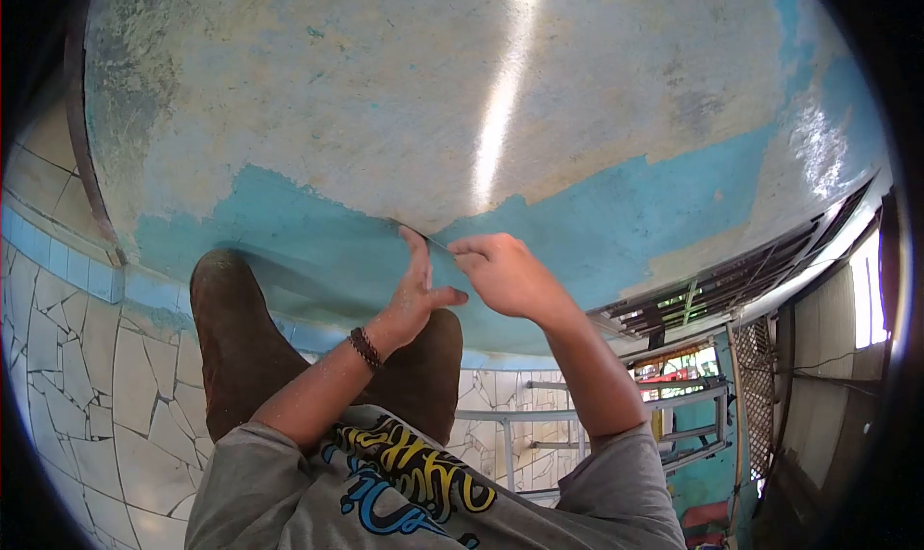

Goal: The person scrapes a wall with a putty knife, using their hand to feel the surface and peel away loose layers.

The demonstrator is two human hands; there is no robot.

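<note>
A wall (366, 98) fills the upper view, its upper part bare grey-beige and its lower part covered in blue paint (597, 228) with a ragged edge. My right hand (500, 271) is closed on a thin flat blade (439, 246), whose edge lies against the wall at the paint's border. My left hand (420, 285), with a dark braided bracelet (366, 348) on the wrist, has its fingers apart. Its fingertips touch the wall beside the blade's left end. The blade's handle is hidden in my right hand.
My bent knees (226, 290) are close to the wall's foot. Below lies a floor of cracked-pattern tiles (144, 377). A metal ladder-like frame (505, 417) stands behind my right arm. A slatted window grille (722, 285) is at the right.
</note>
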